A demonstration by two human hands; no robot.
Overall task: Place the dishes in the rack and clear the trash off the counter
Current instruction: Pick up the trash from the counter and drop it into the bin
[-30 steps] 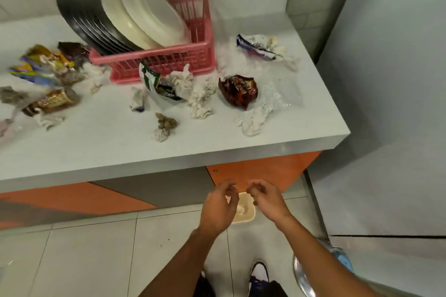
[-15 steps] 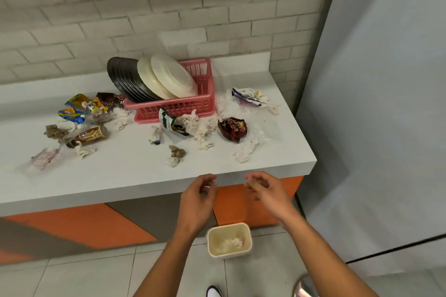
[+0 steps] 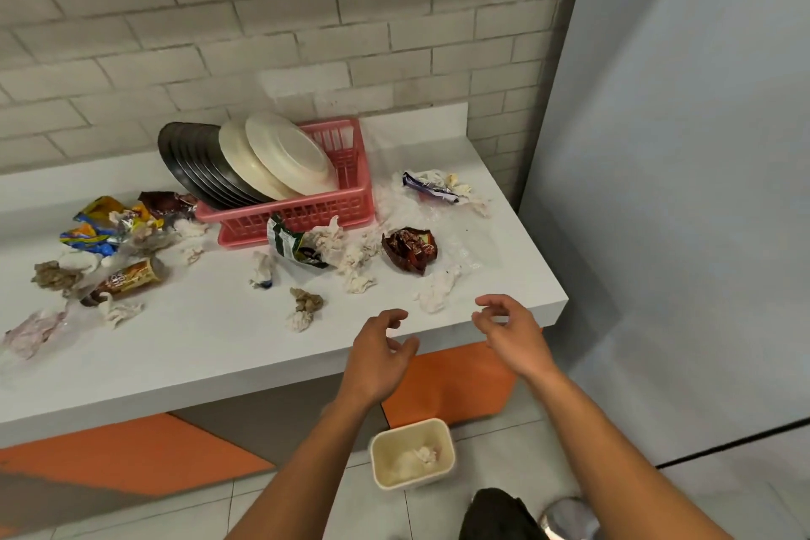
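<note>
Hovering over the front edge of the bench (image 3: 197, 355), the left hand (image 3: 377, 357) is released, its fingers loosely curled and grasping nothing. The right hand (image 3: 508, 331) hangs beside it near the bench's right corner, also released and empty, with its fingertips close to a crumpled white tissue (image 3: 438, 289) but apart from it. The dishes already stand in the pink rack (image 3: 307, 210) at the back of the bench: a row of dark plates (image 3: 188, 158) leaning on the left and two white plates (image 3: 280, 153) leaning against them on the right. Trash lies scattered over the bench. A red-brown wrapper (image 3: 410, 249) sits just behind the white tissue, and a green and white packet (image 3: 293, 243) lies against the rack's front wall among more tissue wads. A purple wrapper (image 3: 429, 184) rests to the right of the rack with scraps of paper around it. A small brownish wad (image 3: 307, 303) lies in front of the rack, near the left hand. Farther left are a golden-brown wrapper (image 3: 127, 281), a heap of yellow and blue wrappers (image 3: 98, 226) and a pinkish tissue (image 3: 33, 331) near the picture's edge. On the tiled floor below the hands stands a cream bin (image 3: 392, 443) with some white paper inside, in front of an orange panel (image 3: 451, 381) under the bench.
</note>
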